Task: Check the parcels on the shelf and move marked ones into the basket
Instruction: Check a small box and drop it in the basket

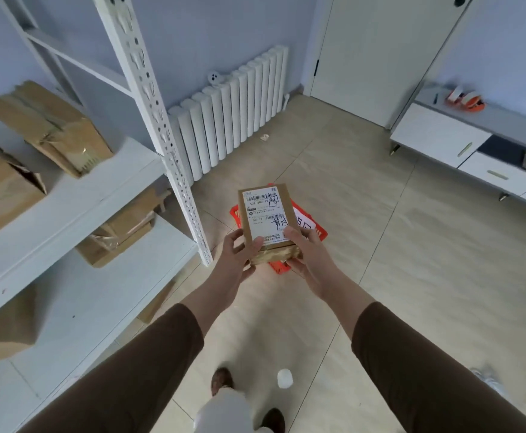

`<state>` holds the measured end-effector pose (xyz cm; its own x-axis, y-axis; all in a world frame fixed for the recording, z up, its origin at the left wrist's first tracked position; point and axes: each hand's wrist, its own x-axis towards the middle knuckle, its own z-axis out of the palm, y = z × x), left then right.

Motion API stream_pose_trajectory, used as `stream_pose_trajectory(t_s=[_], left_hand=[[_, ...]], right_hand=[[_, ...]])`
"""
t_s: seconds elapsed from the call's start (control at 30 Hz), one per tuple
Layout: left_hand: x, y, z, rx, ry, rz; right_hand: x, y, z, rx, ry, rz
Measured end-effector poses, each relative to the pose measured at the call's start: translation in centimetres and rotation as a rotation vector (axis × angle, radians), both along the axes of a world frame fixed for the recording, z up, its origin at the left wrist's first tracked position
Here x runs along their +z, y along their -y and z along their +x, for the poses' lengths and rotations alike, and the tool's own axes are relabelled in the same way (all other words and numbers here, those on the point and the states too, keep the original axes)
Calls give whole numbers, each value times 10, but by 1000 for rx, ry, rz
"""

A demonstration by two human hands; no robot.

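A small brown parcel (266, 218) with a white shipping label and black handwritten marks is held flat in front of me. My left hand (238, 260) grips its near left edge and my right hand (310, 257) grips its near right corner. Directly below it on the floor sits the red basket (318, 231), mostly hidden by the parcel, with a white sign inside. The white metal shelf (99, 198) stands at my left and carries several cardboard parcels, such as a tilted one (49, 126) on the upper board and one (124, 229) on the board below.
A white radiator (233, 110) lines the far wall beside a closed white door (374, 51). A low white cabinet (474, 151) with orange tape rolls (468, 100) stands at the right. The shelf's upright post (168, 151) rises close to the basket. Tiled floor lies around my feet.
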<state>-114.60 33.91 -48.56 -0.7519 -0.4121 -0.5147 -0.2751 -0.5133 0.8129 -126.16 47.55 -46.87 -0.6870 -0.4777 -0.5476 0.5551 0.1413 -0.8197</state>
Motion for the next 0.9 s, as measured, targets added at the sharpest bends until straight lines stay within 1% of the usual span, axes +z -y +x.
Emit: stream_pose_trajectory(t_s=[0.3, 0.4, 0.53, 0.73, 0.9], left_hand=[[-46, 47, -129, -86, 103, 5], [-61, 53, -170, -120, 102, -4], [-89, 54, -212, -141, 154, -8], [-168, 36, -274, -71, 204, 27], [-260, 12, -322, -1, 290, 66]], right_hand=[[-50, 48, -144, 8, 49, 148], [-68, 57, -185, 38, 36, 196], [-99, 63, -233, 105, 59, 250], [-163, 57, -302, 239, 104, 345], [-254, 52, -362, 353, 57, 487]])
